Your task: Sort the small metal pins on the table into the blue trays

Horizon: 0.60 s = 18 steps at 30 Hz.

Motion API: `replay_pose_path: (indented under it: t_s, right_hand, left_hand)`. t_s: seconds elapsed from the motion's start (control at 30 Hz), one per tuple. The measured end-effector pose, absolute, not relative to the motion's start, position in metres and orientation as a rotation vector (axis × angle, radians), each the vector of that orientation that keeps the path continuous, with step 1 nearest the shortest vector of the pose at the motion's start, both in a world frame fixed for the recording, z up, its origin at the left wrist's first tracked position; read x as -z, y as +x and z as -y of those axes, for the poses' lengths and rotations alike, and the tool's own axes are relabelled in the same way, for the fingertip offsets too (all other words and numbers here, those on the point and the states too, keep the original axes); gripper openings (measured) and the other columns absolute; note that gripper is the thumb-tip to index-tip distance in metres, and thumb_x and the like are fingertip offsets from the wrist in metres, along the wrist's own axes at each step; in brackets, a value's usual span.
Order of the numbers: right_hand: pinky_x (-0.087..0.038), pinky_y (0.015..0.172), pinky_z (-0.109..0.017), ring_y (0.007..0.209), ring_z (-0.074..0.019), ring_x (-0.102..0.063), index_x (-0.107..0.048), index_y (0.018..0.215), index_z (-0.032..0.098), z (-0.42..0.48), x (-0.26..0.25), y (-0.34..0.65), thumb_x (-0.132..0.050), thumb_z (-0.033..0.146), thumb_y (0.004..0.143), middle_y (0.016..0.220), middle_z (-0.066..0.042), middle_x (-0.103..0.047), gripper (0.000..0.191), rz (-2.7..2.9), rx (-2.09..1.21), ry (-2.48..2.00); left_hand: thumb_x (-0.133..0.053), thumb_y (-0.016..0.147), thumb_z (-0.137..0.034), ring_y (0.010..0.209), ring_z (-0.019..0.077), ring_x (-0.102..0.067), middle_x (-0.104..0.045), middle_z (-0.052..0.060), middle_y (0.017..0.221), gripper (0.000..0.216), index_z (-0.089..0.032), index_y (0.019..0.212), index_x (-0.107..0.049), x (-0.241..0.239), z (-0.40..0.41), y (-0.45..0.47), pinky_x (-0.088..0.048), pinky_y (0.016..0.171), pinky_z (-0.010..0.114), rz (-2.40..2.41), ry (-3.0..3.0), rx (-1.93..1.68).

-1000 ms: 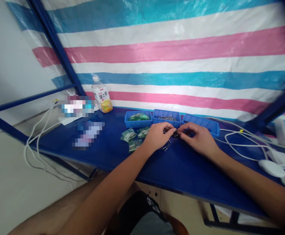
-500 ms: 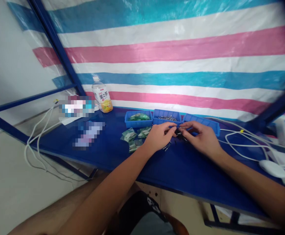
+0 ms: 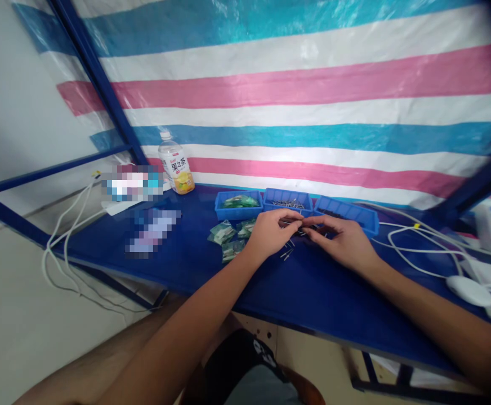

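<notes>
My left hand and my right hand meet over the table, thumbs and fingertips pinched close together. Whatever small thing lies between the fingertips is too small to name. Under them are dark small parts, partly hidden by the fingers. A few thin metal pins lie just below my left hand. Beyond the hands stand a blue bin of metal pins and another blue bin with dark pieces, partly covered by my right hand. Green-tinted plastic packets lie left of my left hand.
A third blue bin holds green packets. A drink bottle stands at the back left of the blue table. White cables and a white round device lie on the right. A striped sheet hangs behind.
My right hand has shifted slightly left and down, uncovering more of the right bin and its dark pieces. My left hand has barely moved. The fingertips stay close together.
</notes>
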State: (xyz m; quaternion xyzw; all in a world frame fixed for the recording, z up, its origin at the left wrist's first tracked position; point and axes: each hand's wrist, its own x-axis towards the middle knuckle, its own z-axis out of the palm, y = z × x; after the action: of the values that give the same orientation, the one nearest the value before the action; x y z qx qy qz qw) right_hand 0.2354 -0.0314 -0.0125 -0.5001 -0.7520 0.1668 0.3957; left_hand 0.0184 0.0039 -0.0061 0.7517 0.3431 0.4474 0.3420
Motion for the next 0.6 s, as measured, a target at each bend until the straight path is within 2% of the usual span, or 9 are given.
replay_pose_path:
  t_s: [0.13, 0.27, 0.5, 0.6]
  right_hand:
    - [-0.061, 0.069, -0.037, 0.076, -0.0228, -0.076, -0.080, 0.109, 0.027, 0.0322, 0.0116, 0.2350, -0.073, 0.042, 0.095, 0.101, -0.004, -0.082, 0.022, 1.850, -0.364, -1.294]
    - [-0.059, 0.065, -0.037, 0.074, -0.0214, -0.072, -0.075, 0.116, 0.025, 0.0315, 0.0091, 0.2358, -0.072, 0.041, 0.096, 0.109, -0.007, -0.079, 0.025, 1.823, -0.249, -1.241]
    - [-0.058, 0.086, -0.043, 0.097, -0.0265, -0.071, -0.072, 0.104, 0.027, 0.0305, 0.0034, 0.2364, -0.064, 0.025, 0.099, 0.103, -0.006, -0.078, 0.009, 2.095, 0.025, -1.037]
    - [-0.056, 0.088, -0.042, 0.097, -0.0262, -0.069, -0.069, 0.100, 0.026, 0.0312, 0.0031, 0.2345, -0.063, 0.023, 0.099, 0.100, -0.005, -0.077, 0.007, 2.154, 0.038, -1.039]
  left_hand:
    - [-0.076, 0.090, -0.018, 0.092, 0.0208, -0.080, -0.083, 0.008, 0.099, 0.009, -0.017, 0.099, -0.079, 0.0106, -0.0056, 0.0195, -0.065, 0.090, 0.035, -0.910, 1.825, -1.180]
    - [-0.081, 0.086, -0.018, 0.084, 0.0195, -0.079, -0.082, 0.006, 0.089, 0.008, -0.017, 0.093, -0.077, 0.0117, -0.0047, 0.0196, -0.064, 0.082, 0.032, -0.949, 1.817, -1.145]
    - [-0.080, 0.087, -0.021, 0.087, 0.0195, -0.079, -0.083, 0.005, 0.093, 0.007, -0.019, 0.092, -0.077, 0.0074, -0.0033, 0.0192, -0.062, 0.082, 0.031, -0.977, 1.919, -1.093]
    - [-0.079, 0.087, -0.021, 0.086, 0.0195, -0.079, -0.084, 0.005, 0.096, 0.014, -0.020, 0.100, -0.075, 0.0090, -0.0030, 0.0196, -0.062, 0.081, 0.031, -0.966, 1.894, -1.070]
